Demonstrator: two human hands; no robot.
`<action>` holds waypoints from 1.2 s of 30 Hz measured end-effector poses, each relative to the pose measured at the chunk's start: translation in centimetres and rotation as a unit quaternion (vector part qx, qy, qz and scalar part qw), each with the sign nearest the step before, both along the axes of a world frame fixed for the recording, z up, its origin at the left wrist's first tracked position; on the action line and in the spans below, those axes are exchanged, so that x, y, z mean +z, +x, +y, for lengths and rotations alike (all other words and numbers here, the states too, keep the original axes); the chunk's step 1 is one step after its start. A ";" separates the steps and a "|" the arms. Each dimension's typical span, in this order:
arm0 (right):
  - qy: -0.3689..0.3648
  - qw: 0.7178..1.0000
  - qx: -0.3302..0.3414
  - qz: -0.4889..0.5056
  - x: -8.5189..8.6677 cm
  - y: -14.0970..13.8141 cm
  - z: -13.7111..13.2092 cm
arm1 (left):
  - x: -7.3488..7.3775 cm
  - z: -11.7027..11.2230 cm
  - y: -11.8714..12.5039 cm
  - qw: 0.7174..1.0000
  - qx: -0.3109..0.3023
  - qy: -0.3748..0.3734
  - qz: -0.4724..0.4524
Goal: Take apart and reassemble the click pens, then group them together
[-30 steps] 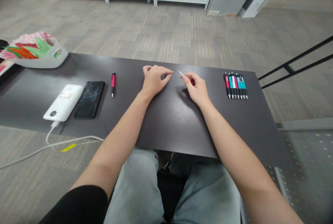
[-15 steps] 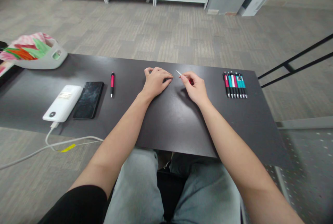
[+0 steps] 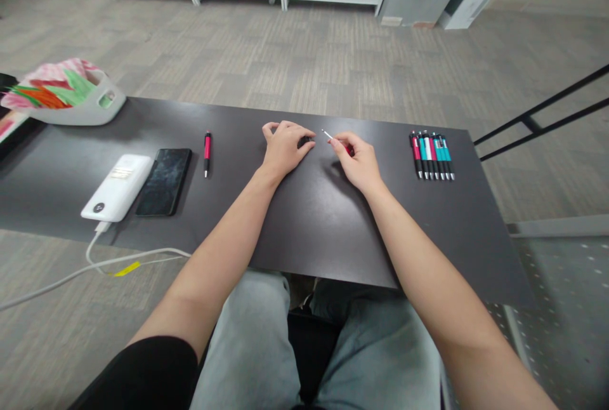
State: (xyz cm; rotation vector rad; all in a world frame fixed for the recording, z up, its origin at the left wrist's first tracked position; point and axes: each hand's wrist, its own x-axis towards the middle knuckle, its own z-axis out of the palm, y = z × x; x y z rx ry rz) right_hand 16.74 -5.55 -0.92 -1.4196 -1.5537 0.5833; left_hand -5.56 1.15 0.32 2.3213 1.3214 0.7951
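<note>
My left hand [image 3: 284,145] rests on the black table [image 3: 309,219] with its fingers curled around a small dark part that is mostly hidden. My right hand [image 3: 356,159] pinches a thin white pen refill [image 3: 327,135] whose tip points up and left, and a bit of red pen barrel [image 3: 350,150] shows under its fingers. The two hands are a few centimetres apart near the table's far edge. A single red and black pen [image 3: 207,151] lies to the left of my left hand.
A row of several red, teal and white pens [image 3: 431,155] lies at the far right. A black phone [image 3: 164,180] and a white power bank [image 3: 116,186] with a cable [image 3: 95,264] lie at the left. A grey tray [image 3: 90,112] holding colourful cloth sits at the far left corner.
My left hand's fingers have curled in more tightly over the dark part. My right hand has shifted slightly left with the refill.
</note>
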 end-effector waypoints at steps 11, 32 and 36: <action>0.002 1.000 0.013 0.012 -0.2 0.1 0.2 | -0.1 0.7 -0.6 0.995 -0.027 0.021 -0.098; 0.036 0.998 -0.047 0.027 -2.7 1.5 1.7 | 0.6 -0.1 -0.2 0.983 -0.069 0.148 -0.082; 0.040 0.998 -0.040 0.042 -2.4 1.3 1.6 | 0.6 -0.9 0.3 0.983 -0.155 0.097 0.006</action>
